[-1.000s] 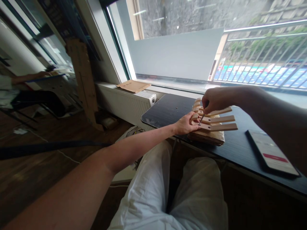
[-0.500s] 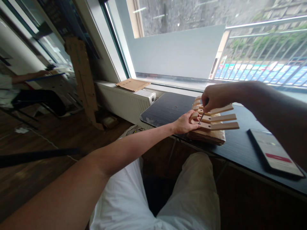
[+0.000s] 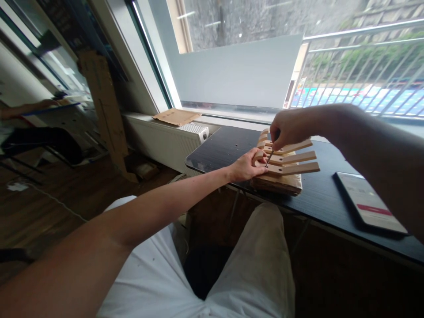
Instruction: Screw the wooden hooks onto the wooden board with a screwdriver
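Several pale wooden strips with curled ends lie side by side on a flat cardboard package (image 3: 287, 185). Dark round spots, holes or screw heads, dot the strips. My left hand (image 3: 247, 165) is closed on the curled end of the nearest wooden strip (image 3: 298, 168), its fingertips beside a dark spot. Above it, my right hand (image 3: 281, 130) is closed round the top of a thin metal tool (image 3: 269, 158). The tool's shaft slants down to the nearest strip, close to my left fingertips. My right fist hides its upper end, so its exact kind is unclear.
The dark table (image 3: 218, 145) stands by the window. A tablet (image 3: 372, 203) lies on it at the right. Left of the table is a white radiator (image 3: 159, 134) with flat cardboard (image 3: 177, 116) on top. Another person's arm (image 3: 29, 107) shows at far left.
The whole view has shifted, so the table, strips and hands appear slightly further left and higher. Both hands keep their hold, and the tool stays at the nearest strip.
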`<state>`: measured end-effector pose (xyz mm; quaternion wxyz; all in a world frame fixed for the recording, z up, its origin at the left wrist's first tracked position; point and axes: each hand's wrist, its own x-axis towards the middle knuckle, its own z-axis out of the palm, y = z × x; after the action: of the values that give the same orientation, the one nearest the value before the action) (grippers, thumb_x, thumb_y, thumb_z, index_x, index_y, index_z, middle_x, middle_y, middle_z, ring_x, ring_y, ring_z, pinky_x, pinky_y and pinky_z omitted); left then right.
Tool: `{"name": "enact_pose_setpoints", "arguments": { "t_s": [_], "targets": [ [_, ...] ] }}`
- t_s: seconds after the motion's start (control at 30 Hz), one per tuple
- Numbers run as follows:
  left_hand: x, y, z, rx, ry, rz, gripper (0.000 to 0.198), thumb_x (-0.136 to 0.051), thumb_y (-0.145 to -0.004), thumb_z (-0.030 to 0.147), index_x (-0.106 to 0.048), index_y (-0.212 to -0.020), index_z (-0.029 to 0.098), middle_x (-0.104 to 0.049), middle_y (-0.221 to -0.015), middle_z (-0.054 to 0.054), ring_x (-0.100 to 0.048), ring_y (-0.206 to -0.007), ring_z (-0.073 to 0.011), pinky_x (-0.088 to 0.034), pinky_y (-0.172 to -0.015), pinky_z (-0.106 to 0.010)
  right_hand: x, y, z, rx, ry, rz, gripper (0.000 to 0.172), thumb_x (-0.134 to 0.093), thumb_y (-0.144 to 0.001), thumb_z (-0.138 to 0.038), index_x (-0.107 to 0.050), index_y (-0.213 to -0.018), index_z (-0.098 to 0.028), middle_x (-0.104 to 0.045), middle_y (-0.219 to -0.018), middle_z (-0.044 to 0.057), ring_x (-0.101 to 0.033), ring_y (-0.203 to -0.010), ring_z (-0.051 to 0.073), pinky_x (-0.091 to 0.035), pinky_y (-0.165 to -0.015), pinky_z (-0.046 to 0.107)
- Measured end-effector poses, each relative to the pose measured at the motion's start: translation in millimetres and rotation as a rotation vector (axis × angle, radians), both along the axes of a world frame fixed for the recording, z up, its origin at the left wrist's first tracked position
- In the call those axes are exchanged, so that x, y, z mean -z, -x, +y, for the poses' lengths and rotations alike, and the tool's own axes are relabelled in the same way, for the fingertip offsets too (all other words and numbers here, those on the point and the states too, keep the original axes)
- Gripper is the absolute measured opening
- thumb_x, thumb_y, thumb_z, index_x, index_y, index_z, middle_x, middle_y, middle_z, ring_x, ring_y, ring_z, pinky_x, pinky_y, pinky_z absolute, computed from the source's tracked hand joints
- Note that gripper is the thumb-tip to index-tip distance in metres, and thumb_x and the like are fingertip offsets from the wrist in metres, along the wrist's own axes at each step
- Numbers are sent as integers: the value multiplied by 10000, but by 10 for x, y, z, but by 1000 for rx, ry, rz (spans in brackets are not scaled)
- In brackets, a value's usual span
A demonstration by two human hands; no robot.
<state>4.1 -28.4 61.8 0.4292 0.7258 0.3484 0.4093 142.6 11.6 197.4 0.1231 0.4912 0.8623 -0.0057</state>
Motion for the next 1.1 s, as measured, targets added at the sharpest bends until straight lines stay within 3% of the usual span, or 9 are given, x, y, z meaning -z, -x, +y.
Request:
{"name": "enact_pose_setpoints", "arguments": {
  "t_s": [0.23, 0.47, 0.63, 1.1],
  "targets": [
    [-3, -10, -6, 12, 13, -38, 291, -652, -687, 93, -466, -906, 140, -485, -841, 6, -525, -816, -106, -410, -888, -324, -45, 74, 25, -12, 28, -18, 240, -718, -650, -360, -706, -803, -176, -657, -789, 28, -584, -783, 206, -401, -630, 305],
    [43, 8, 32, 12, -4, -26, 298, -663, -690, 97, -475, -917, 144, -497, -852, 7, -526, -810, -99, -425, -864, -283, -60, 106, 50, -78, -7, -70, 200, -727, -629, -307, -711, -790, -190, -652, -700, 7, -556, -631, 138, -361, -552, 259],
    [62, 34, 62, -14, -36, 17, 291, -685, -681, 118, -495, -901, 142, -528, -851, -1, -536, -793, -107, -444, -838, -278, -62, 46, 94, -102, 72, -19, 172, -710, -622, -323, -707, -748, -207, -627, -631, -8, -519, -555, 128, -341, -502, 259],
    [5, -4, -17, -49, 78, -69, 263, -676, -665, 100, -461, -804, 157, -544, -901, -16, -554, -810, -105, -464, -800, -250, -118, 33, 76, -77, 169, 25, 207, -647, -619, -300, -682, -785, -183, -654, -707, 5, -541, -608, 135, -371, -522, 256]
  ]
}}
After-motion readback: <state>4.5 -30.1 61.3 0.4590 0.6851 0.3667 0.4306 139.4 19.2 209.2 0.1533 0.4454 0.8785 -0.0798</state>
